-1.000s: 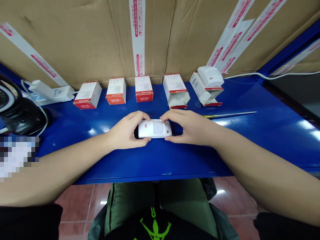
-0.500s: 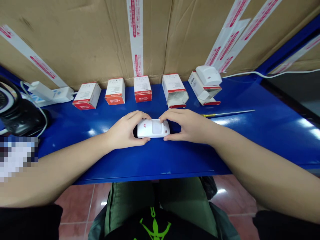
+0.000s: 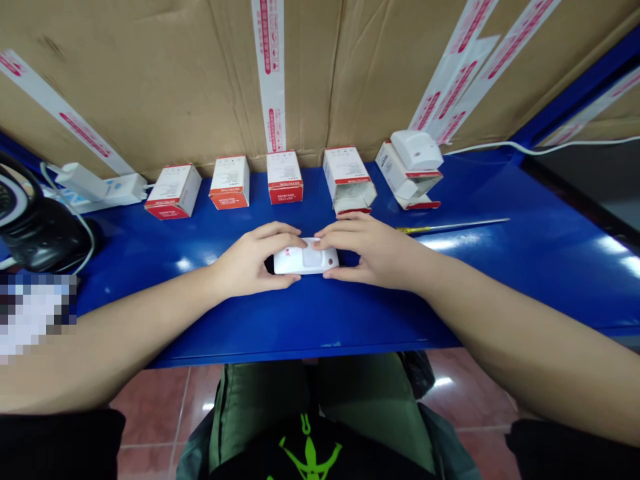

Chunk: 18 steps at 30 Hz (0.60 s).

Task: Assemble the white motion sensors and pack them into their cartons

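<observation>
A white motion detector (image 3: 313,259) with a red mark at its left end lies on the blue table (image 3: 320,320), its long side running left to right. My left hand (image 3: 255,260) grips its left end, thumb along the near edge and fingers over the top. At the other end my right hand (image 3: 367,252) holds it the same way, with fingertips on the upper face near the window panel. Both hands are closed on the casing. Parts of its ends and far edge are hidden under my fingers.
Behind stand several red-and-white boxes, including a closed one (image 3: 285,177) and an open one (image 3: 349,179). Another white detector (image 3: 417,150) rests on the rightmost open box (image 3: 410,177). A yellow-handled screwdriver (image 3: 455,226) lies right. A power strip (image 3: 120,190) and black device (image 3: 45,227) are left.
Fingers of both hands have shifted from the far edge onto the detector's top face. The detector stays in nearly the same place.
</observation>
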Each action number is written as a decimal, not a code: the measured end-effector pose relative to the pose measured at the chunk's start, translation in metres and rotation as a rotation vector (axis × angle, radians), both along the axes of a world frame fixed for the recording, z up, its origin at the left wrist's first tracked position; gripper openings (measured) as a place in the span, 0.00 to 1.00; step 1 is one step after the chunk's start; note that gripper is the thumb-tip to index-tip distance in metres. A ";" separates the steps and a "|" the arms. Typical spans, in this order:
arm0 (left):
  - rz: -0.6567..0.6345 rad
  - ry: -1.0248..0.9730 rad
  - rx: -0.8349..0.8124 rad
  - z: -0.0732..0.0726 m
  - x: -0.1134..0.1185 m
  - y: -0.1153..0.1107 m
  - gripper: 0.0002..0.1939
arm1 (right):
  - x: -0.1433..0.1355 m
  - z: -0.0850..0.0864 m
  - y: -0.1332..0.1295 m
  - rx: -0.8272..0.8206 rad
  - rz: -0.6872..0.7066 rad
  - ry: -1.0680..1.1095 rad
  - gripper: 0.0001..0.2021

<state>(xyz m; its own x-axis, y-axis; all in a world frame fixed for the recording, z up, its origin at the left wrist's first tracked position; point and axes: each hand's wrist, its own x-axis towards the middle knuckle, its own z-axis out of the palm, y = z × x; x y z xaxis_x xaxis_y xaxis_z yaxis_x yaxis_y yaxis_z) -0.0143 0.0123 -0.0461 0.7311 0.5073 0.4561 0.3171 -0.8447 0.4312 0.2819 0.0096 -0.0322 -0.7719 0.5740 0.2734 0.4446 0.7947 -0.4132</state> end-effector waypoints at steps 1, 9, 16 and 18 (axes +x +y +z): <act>-0.001 0.003 -0.002 0.000 0.000 0.000 0.20 | 0.000 0.000 0.000 0.010 0.005 -0.005 0.13; 0.024 0.033 -0.036 0.001 0.003 -0.002 0.20 | -0.001 -0.005 0.000 0.076 0.009 -0.048 0.14; 0.103 -0.138 0.030 0.002 0.002 -0.002 0.16 | -0.011 0.002 -0.007 0.116 -0.066 0.245 0.16; 0.163 -0.250 -0.070 0.001 0.002 -0.001 0.15 | -0.014 0.003 -0.008 0.092 -0.139 0.356 0.13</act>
